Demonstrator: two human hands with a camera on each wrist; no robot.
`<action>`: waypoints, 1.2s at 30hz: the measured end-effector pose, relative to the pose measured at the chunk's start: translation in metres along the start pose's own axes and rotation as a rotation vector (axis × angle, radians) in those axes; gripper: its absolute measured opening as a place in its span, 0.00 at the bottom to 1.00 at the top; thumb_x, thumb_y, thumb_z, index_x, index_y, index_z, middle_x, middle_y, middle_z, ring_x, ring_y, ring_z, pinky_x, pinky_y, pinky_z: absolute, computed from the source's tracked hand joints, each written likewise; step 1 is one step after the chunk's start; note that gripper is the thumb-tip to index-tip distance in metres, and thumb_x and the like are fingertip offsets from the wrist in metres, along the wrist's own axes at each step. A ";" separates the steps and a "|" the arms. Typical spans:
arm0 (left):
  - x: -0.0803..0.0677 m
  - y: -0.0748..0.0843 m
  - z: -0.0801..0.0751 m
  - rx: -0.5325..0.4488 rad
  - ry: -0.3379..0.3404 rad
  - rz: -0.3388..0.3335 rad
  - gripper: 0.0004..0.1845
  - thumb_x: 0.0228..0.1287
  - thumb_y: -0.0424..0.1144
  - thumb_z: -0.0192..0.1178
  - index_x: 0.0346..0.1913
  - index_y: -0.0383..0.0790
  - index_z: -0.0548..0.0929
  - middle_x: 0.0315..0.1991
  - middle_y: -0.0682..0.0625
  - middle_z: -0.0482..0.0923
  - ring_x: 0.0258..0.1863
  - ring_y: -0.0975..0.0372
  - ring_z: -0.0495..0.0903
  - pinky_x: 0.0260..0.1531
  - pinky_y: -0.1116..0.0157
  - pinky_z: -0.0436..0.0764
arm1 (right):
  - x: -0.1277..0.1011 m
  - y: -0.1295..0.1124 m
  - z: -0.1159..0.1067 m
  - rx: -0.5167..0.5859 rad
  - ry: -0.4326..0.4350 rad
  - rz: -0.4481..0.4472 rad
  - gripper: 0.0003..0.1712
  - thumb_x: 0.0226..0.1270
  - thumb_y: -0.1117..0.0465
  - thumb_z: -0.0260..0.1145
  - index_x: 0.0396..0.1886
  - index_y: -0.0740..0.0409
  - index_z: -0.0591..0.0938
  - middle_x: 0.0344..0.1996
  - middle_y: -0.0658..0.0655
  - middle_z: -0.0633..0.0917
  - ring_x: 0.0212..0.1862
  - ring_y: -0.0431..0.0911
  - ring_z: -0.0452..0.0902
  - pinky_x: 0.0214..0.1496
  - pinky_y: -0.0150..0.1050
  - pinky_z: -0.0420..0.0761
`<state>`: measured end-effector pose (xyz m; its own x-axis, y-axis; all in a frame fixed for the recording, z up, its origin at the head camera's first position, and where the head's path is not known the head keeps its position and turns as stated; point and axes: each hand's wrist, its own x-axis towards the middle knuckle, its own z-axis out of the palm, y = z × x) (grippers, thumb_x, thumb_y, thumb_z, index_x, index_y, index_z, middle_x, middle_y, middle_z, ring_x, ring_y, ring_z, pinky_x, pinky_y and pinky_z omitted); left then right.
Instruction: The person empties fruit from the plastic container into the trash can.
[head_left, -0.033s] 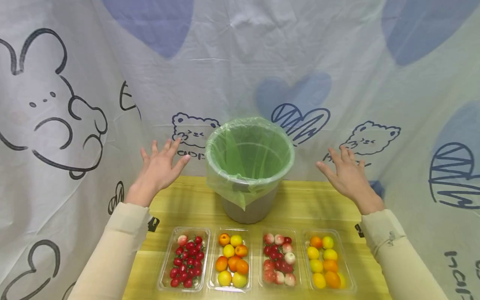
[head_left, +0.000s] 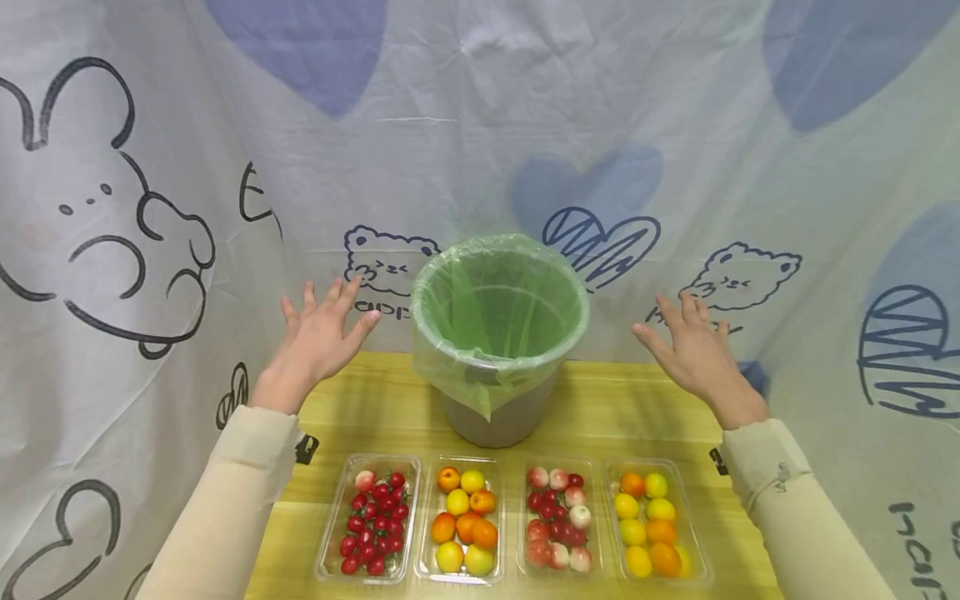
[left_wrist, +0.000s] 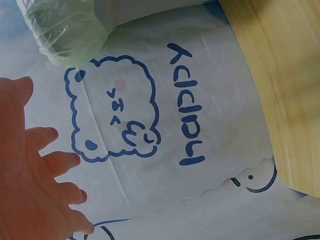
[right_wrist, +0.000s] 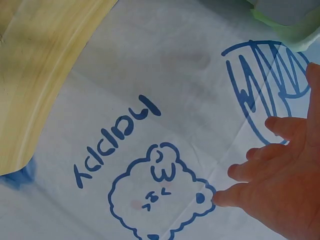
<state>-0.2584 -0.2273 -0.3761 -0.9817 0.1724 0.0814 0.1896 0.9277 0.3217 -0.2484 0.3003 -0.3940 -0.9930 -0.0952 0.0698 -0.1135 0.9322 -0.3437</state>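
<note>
My left hand point(head_left: 317, 340) hovers to the left of a grey bin point(head_left: 501, 408), its fingers spread and holding nothing. On the bin's other side, my right hand point(head_left: 693, 354) is also raised with spread fingers and holds nothing. A thin green bag point(head_left: 480, 379) lines the bin and folds over its rim. Four clear trays stand in a row nearer me: one of small red fruits point(head_left: 375, 521), one of orange and yellow fruits point(head_left: 465, 527), one of red and pinkish-white fruits point(head_left: 557, 517), and one of yellow and orange fruits point(head_left: 651, 525). Neither hand touches them.
The trays and bin stand on a yellow wooden table point(head_left: 367, 408). White cloth point(head_left: 450, 167) printed with hearts, bears and a rabbit encloses the back and sides. Small black pieces show beside the left sleeve point(head_left: 258, 450) and the right sleeve point(head_left: 772, 467).
</note>
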 end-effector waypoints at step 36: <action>-0.102 -0.073 0.110 -0.236 -0.132 -0.189 0.25 0.80 0.45 0.54 0.62 0.23 0.81 0.52 0.29 0.87 0.49 0.40 0.88 0.46 0.44 0.90 | 0.043 -0.093 0.015 0.090 -0.045 -0.256 0.40 0.88 0.43 0.38 0.84 0.67 0.53 0.85 0.71 0.46 0.86 0.68 0.39 0.89 0.63 0.42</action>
<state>-0.1746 -0.2758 -0.5116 -0.9911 0.0605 -0.1188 -0.0118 0.8477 0.5303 -0.2810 0.2045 -0.3732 -0.9319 -0.3410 0.1236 -0.3612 0.8413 -0.4021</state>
